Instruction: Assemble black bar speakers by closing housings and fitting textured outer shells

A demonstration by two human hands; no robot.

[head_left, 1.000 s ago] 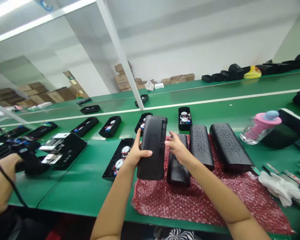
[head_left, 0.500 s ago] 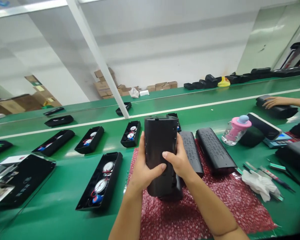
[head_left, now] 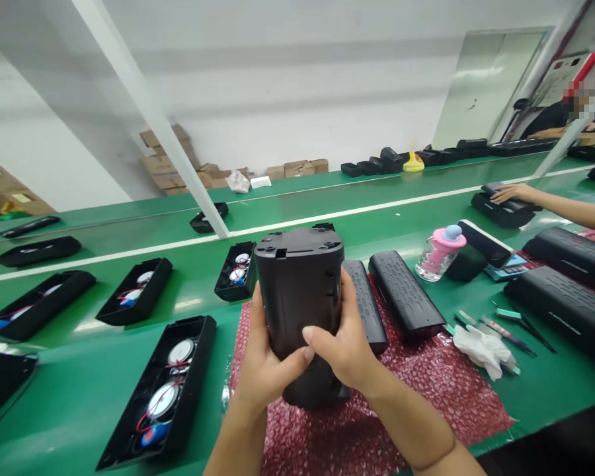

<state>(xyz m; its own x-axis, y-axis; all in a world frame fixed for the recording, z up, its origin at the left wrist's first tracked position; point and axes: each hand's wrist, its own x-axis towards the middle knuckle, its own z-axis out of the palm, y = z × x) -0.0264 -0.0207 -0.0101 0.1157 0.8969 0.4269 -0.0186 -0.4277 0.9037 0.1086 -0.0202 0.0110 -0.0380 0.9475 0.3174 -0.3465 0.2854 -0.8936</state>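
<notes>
Both my hands are wrapped around a black plastic speaker housing [head_left: 300,291], which is raised above red bubble wrap [head_left: 446,393] with its flat end face tilted into view. My left hand [head_left: 262,363] grips the left side, and my right hand [head_left: 347,344] the right. Both thumbs press the near face, their tips almost meeting. My fingers behind the housing are mostly hidden. Two black slotted covers [head_left: 405,291] lie just right of it. On the left rests an open black case [head_left: 188,370] with two round white-backed drivers, red wires and a blue part inside.
More open cases [head_left: 133,291] line the green table. At right are a pink-lidded bottle [head_left: 439,254], a white crumpled cloth [head_left: 483,350], thin tools [head_left: 510,337] and black housings [head_left: 565,311]. Another person's hand [head_left: 513,193] rests on a black case. A white post [head_left: 178,152] rises behind.
The view has swung right. The housing has tipped so that more of its end face shows, still held by both hands. Another person's hand remains on a black case.
</notes>
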